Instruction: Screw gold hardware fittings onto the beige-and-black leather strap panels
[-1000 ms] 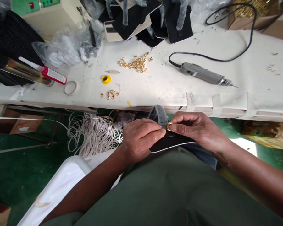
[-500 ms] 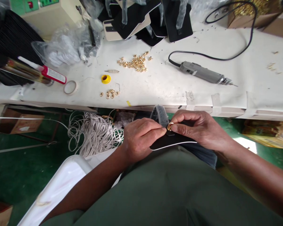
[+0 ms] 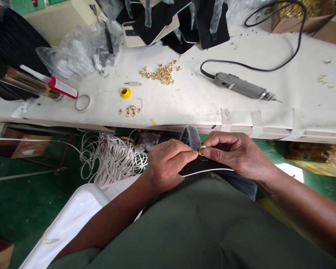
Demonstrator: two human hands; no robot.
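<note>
Over my lap, my left hand is closed on a flat black panel with a pale edge. A strap wrapped in clear plastic rises from the panel beside my left fingertips. My right hand pinches a small gold metal ring fitting between thumb and forefinger, right at the strap's base. The left fingertips touch or nearly touch that fitting. Part of the panel is hidden under both hands.
On the white workbench lie a pile of gold fittings, several gold rings, a yellow spool, a tape roll and a grey corded rotary tool. Black panels are stacked behind. White cord lies below left.
Both hands stay almost in place around the gold fitting. The panel's near edge has tilted up slightly, and the left hand has shifted a touch to the right.
</note>
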